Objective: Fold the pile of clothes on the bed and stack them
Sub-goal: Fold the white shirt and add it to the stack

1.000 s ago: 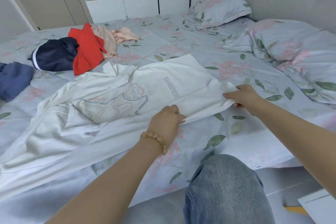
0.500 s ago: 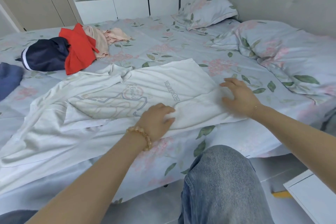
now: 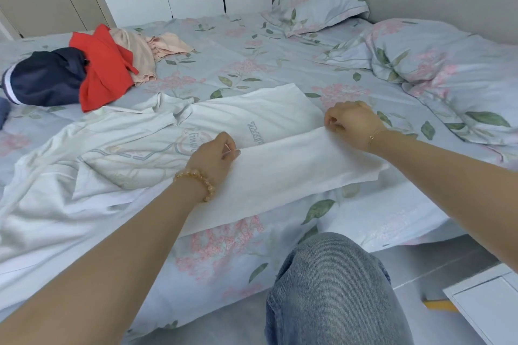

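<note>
Pinching the near edge of a white T-shirt (image 3: 252, 117), both of my hands are turning a strip of it over toward the far side. My left hand (image 3: 214, 155), with a beaded bracelet (image 3: 196, 180) at the wrist, grips the turned edge between thumb and curled fingers near the middle of the shirt. My right hand (image 3: 353, 124), with a thin chain at the wrist, pinches the same edge farther right, near the shirt's hem. Between them the lifted strip shows its plain inner side and partly covers the printed lettering and line drawing on the front.

The shirt lies spread across the near part of the bed (image 3: 252, 47), its collar and sleeves still rumpled toward my left. I judge this the first fold of this garment, so the task is at an early stage: I see no folded stack anywhere.

Left to fold, in a heap at the far left of the bed, well apart from the shirt: one navy garment with a white stripe (image 3: 44, 78), one red garment (image 3: 103, 70), and pale pink clothing (image 3: 143, 50), perhaps two pieces, though I cannot tell. One blue item (image 3: 3, 112) is cut off by the left edge.

One pillow (image 3: 316, 3) sits at the head, one bunched floral quilt (image 3: 448, 64) to the right. My one denim-clad knee (image 3: 330, 286) rises below the mattress edge.
</note>
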The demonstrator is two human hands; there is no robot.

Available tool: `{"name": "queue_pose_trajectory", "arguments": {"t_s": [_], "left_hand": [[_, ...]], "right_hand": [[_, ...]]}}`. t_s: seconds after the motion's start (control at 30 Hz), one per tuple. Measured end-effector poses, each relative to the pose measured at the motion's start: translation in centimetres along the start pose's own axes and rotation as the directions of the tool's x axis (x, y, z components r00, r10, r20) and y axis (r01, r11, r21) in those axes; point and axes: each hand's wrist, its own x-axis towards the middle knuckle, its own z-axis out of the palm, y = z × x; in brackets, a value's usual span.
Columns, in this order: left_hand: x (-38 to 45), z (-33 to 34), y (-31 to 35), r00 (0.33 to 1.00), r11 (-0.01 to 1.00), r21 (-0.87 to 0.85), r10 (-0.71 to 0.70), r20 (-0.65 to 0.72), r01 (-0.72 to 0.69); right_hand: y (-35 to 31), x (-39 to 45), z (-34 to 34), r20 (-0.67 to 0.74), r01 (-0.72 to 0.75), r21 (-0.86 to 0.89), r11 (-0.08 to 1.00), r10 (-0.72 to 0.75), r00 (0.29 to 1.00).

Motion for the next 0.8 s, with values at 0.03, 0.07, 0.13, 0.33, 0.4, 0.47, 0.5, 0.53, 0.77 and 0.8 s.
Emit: {"name": "queue_pose_trajectory", "arguments": {"t_s": [0.03,0.07,0.13,0.33,0.4,0.47,0.5,0.53,0.77,0.8], "left_hand": [[-0.2,0.6,0.1,1.000,0.992,0.128,0.013,0.014,-0.015],[-0.7,1.2,0.1,0.998,0.966,0.254,0.054,0.009,-0.055],[-2.3,1.9,0.3,0.973,0.918,0.354,0.220,-0.070,-0.182],[-5.9,3.7,-0.4,0.933,0.861,0.424,0.145,0.329,-0.283],[-5.6,3.0,0.0,0.909,0.889,0.364,0.121,0.399,-0.278],[-5.7,1.4,0.1,0.912,0.961,0.173,0.133,0.388,-0.214],[-5.9,0.3,-0.3,0.934,0.983,0.066,0.141,0.328,-0.172],[-6.2,-1.1,-1.0,0.961,0.990,-0.006,0.141,0.237,-0.143],[-8.6,-12.4,-12.5,0.955,0.973,-0.031,-0.229,-0.190,0.227],[-9.0,-13.4,-14.7,0.920,0.952,-0.043,-0.305,-0.245,0.303]], "right_hand": [[-0.6,-0.1,0.4,0.035,-0.008,-0.046,0.999,0.009,0.999],[-1.4,-0.5,0.8,0.026,0.003,-0.049,0.999,-0.002,1.000],[-3.1,-2.2,2.0,-0.064,0.130,0.040,0.991,-0.128,0.990],[-3.3,-7.0,4.4,0.269,0.087,0.129,0.988,-0.119,0.956],[-3.6,-6.7,4.0,0.291,0.062,0.106,0.992,-0.091,0.952],[-4.9,-6.5,3.3,0.261,0.032,0.132,0.991,-0.066,0.963],[-5.9,-6.3,3.0,0.207,0.049,0.156,0.987,-0.081,0.975],[-7.3,-6.1,2.5,0.134,0.097,0.179,0.979,-0.122,0.983],[-24.6,-1.5,1.0,0.041,0.407,0.291,0.866,-0.436,0.899],[-27.1,-0.8,1.3,0.051,0.424,0.288,0.858,-0.456,0.888]]}}
